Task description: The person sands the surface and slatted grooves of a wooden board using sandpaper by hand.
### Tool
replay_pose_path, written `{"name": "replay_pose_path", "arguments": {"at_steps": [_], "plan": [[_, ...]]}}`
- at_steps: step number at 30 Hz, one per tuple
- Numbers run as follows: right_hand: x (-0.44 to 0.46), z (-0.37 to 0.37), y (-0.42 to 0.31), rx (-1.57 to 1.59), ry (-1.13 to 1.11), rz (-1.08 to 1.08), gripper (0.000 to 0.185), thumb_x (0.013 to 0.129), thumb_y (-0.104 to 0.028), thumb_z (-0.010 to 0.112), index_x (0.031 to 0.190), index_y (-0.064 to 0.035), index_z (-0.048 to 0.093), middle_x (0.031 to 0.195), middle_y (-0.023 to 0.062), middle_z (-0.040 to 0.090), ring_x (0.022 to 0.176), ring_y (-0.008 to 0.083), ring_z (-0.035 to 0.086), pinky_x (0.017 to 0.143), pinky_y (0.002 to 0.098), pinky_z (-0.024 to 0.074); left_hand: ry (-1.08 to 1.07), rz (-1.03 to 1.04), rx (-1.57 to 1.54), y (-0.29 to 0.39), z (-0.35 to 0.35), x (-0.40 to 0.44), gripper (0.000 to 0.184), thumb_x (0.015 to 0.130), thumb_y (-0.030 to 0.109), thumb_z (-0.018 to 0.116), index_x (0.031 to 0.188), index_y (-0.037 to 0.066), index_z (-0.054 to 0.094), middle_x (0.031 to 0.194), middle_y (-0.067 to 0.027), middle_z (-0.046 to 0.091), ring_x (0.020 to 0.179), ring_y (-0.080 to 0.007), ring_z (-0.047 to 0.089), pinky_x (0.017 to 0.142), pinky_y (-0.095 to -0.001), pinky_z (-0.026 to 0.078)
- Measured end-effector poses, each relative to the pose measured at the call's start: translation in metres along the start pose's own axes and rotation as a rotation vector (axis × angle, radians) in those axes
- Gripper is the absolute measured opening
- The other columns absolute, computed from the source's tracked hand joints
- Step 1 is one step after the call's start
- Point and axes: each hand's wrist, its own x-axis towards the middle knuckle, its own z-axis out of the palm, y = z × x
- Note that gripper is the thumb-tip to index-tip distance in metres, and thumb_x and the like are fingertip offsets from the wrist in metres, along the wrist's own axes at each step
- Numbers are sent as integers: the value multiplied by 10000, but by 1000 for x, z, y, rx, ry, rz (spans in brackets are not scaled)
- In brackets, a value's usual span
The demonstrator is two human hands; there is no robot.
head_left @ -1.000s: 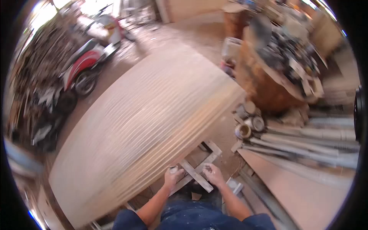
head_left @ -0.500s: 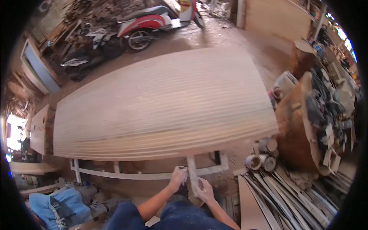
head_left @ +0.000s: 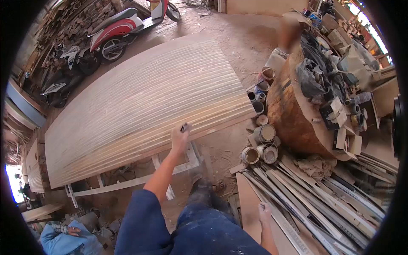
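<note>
A wide, ridged wooden panel (head_left: pixel 144 102) with pale dust on it lies on a white frame (head_left: pixel 127 183). My left hand (head_left: pixel 180 137) is over the panel's near edge, its fingers closed round a small dark object (head_left: pixel 184 127) whose kind I cannot make out. Whether that object touches the ridges is unclear. Down at the right, my right hand (head_left: pixel 264 211) is low beside my leg, above a flat brown board (head_left: pixel 250 199). Its fingers are curled together, and what they hold, if anything, is too small to tell. Both hands look dusty.
Paint cans (head_left: pixel 265 134) stand off the panel's right corner, beside a large wooden slab (head_left: pixel 289 110). Long strips (head_left: pixel 314 208) lie at the lower right. Parked motorbikes (head_left: pixel 114 36) stand behind. At lower left is light-blue cloth (head_left: pixel 72 242), with what looks like another person's hand.
My left hand has risen from below the panel to its near edge. My right hand has left the white frame and swung out right. The view has turned rightward.
</note>
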Motion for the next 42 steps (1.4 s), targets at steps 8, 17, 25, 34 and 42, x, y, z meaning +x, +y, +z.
{"name": "replay_pose_path", "arguments": {"at_steps": [8,17,25,34,42], "plan": [[50,-10,-34,-16,-147,95,239,910,-154,734,1109,-22,747,949,89,744,844,157,678,804,312,540,-3,293,235,53,70,95,199,922,237,726,943,39,725,908,-177,678,865,-387,662,744,-486,500],[189,6,-158,-50,-132,148,272,988,-230,662,1132,-8,724,1016,106,719,975,220,654,891,383,505,-298,603,496,38,142,171,204,878,155,721,1063,72,698,999,-118,639,952,-346,632,779,-484,529],[418,94,-364,248,-26,-113,175,1002,-134,643,1104,0,690,969,106,706,883,166,646,813,321,518,-414,714,369,80,218,194,282,812,87,712,1094,82,710,949,-107,599,927,-334,604,818,-464,512],[440,149,-379,-135,-128,-165,463,1008,-473,574,916,-33,686,877,186,688,835,409,680,747,496,537,-423,591,399,79,214,192,303,793,84,743,1091,91,689,966,-106,577,963,-330,574,846,-472,468],[448,148,-386,-226,-190,-148,478,1019,-464,546,880,-30,689,842,225,670,812,438,660,732,511,512,-508,545,424,95,220,207,203,818,100,743,1015,132,708,965,-92,572,999,-321,554,908,-456,396]]}}
